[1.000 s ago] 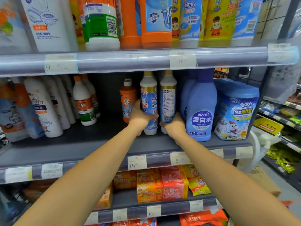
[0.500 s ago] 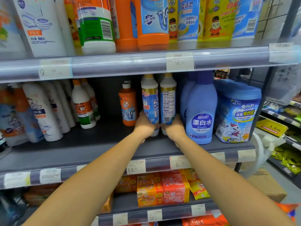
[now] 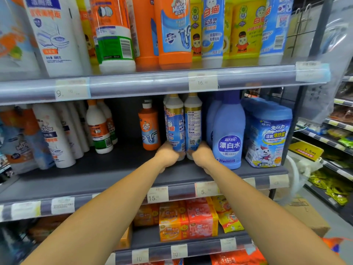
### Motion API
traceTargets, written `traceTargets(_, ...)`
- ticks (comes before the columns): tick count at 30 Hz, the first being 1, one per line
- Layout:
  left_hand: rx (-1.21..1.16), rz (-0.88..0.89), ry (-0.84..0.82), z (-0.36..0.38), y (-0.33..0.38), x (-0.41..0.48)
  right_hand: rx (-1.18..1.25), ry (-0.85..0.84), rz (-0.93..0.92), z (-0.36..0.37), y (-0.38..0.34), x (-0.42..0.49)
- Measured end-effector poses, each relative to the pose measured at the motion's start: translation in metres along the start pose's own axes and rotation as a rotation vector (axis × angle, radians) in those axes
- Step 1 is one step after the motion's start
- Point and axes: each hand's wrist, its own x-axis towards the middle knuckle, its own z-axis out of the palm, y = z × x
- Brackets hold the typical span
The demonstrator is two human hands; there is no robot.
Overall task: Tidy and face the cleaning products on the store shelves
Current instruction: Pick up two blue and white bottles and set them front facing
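— Two tall white bottles with gold bands and blue labels stand side by side on the middle grey shelf (image 3: pixel 118 169), touching each other, set back from its front edge. What has each hand got?

— The person's left hand (image 3: pixel 168 155) is closed round the foot of the left bottle (image 3: pixel 174 123); the right hand (image 3: pixel 202 155) is closed round the foot of the right bottle (image 3: pixel 193 123). Both hands are curled tight, knuckles toward the camera, so the fingertips are hidden.

— How do the labels face?

— The left bottle shows most of its blue front with the red lettering; the right bottle shows its back panel, small print and a square code.

— And against a second ago?

— Then the left hand sat higher, wrapped round the left bottle's middle. It has slid down to the base, level with the right hand, which has stayed low. The left bottle's front label shows more of itself than before.

— What stands around them?

— A small orange drain-cleaner bottle with a white cap (image 3: pixel 150 127) is just to their left, with a gap between. A lilac-blue bleach bottle (image 3: pixel 229 134) stands just beside the right bottle, and a blue-lidded tub (image 3: pixel 267 134) comes next, near the shelf's right end. The price strip (image 3: pixel 158 194) along the front edge reads 15.
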Motion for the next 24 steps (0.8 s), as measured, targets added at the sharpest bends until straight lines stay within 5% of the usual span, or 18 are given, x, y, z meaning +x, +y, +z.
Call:
traceTargets(6,-0.081,-0.065,-0.079,-0.021,0.008,-0.040,0.005,-0.050,0.000,-0.020,-0.020,-0.039)
traceTargets(15,0.595,0.158,-0.241,-0.068,0.052,-0.107,-0.732,-0.297,-0.298,-0.097,-0.061,-0.138)
traceTargets(24,0.921,0.245,-0.487,-0.107,0.148,-0.155,-0.938,-0.379,-0.296,-0.180,-0.109,-0.198)
